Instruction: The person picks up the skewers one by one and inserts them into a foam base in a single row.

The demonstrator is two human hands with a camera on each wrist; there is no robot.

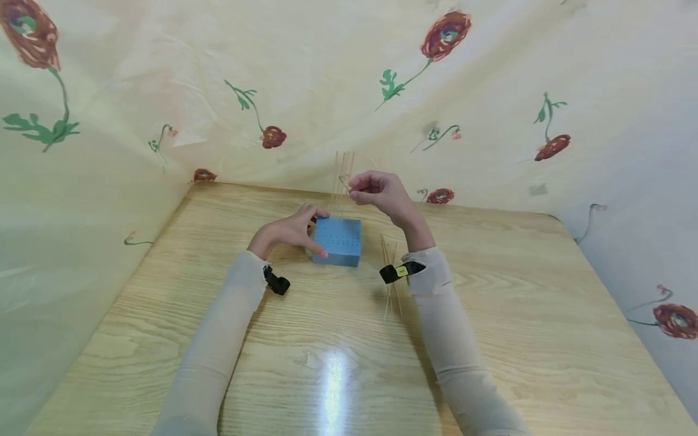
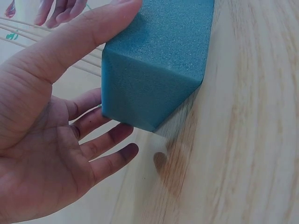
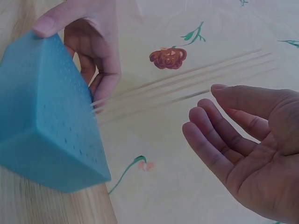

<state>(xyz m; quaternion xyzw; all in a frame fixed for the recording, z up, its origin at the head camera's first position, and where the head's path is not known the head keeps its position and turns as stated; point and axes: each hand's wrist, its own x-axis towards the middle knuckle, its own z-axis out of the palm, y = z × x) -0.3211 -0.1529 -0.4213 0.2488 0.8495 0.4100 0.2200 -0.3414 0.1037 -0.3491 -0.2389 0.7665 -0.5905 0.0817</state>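
The left hand (image 1: 289,231) is pinching the block (image 1: 339,247); the right hand (image 1: 386,194), fingers parted from thumb, is hovering beside sticks (image 3: 154,84) standing in it.

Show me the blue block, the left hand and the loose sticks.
Blue block (image 1: 338,237): head view, middle of its top face.
Left hand (image 2: 46,137): left wrist view, on the palm.
Loose sticks (image 1: 398,300): head view, near part of one stick.

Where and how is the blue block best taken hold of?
Likely by the near and far walls of the blue block, coming from the left: thumb in front, fingers behind, roughly as the left hand does. It is a squat box with flat sides; thin sticks stand along the far part of its hole-dotted top, so a grip from above seems worse.
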